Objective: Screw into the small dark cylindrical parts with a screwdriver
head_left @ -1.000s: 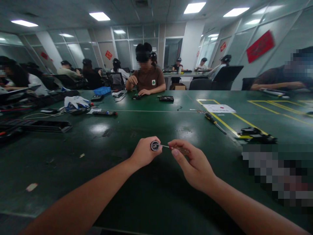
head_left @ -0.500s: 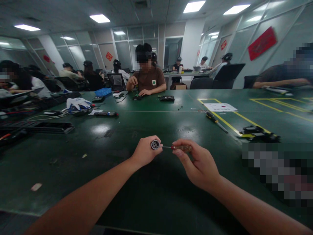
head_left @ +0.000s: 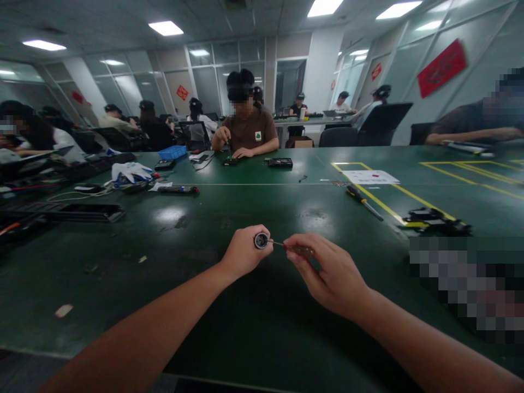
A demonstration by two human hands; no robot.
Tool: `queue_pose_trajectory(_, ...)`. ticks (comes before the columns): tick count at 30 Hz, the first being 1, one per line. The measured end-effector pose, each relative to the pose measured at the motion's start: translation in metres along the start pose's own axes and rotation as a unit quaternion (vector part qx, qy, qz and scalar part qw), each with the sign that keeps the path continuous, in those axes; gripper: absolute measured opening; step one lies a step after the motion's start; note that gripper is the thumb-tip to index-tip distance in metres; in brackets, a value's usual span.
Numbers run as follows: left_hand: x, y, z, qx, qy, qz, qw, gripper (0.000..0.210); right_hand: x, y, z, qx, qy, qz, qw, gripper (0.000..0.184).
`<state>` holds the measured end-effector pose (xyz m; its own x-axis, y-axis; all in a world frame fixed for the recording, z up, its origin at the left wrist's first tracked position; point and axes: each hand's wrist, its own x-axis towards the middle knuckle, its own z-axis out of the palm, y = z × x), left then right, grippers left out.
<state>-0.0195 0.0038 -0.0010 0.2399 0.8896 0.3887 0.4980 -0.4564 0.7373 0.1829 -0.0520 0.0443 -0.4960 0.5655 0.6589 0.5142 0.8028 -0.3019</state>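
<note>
My left hand (head_left: 244,252) is closed around a dark cylindrical part (head_left: 261,240), whose round open end with a pale rim faces me. Most of its body is hidden in my fist. In my right hand (head_left: 327,267) is a small screwdriver (head_left: 301,250) with a clear brownish handle and a red collar, gripped between thumb and fingers. Its thin metal shaft points left, with the tip at the right side of the round end; whether it touches is too small to tell. Both hands are above the green table (head_left: 229,338).
A yellow-and-black screwdriver (head_left: 364,202), a paper sheet (head_left: 370,177) and black parts (head_left: 434,220) lie right. White gloves (head_left: 131,173), a dark cylindrical tool (head_left: 178,190) and black trays (head_left: 82,212) lie left. Across the table a person (head_left: 249,128) works near a blue basket (head_left: 172,153).
The screwdriver has moved slightly left with my right hand, and its handle now tilts down more to the right. My left hand still holds the cylindrical part in nearly the same place.
</note>
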Motion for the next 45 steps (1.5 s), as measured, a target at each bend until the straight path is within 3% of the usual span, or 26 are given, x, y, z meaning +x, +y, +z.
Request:
queue_pose_trajectory(17, -0.0001, 0.0004, 0.0, 0.013, 0.008, 0.002, 1.0, 0.006, -0.0015, -0.0035, 0.0003, 0.006, 0.012, -0.013, 1.0, 0.017)
queue_pose_trajectory(31, -0.0013, -0.0023, -0.0014, 0.012, 0.001, 0.019, 1.0, 0.01, 0.0004, -0.006, 0.0002, 0.015, -0.03, -0.023, 0.999, 0.018)
queue_pose_trajectory(45, -0.0014, 0.0, -0.0013, 0.015, 0.0, 0.019, 1.0, 0.008, -0.0017, -0.0059, 0.0009, 0.023, -0.021, -0.025, 0.999, 0.019)
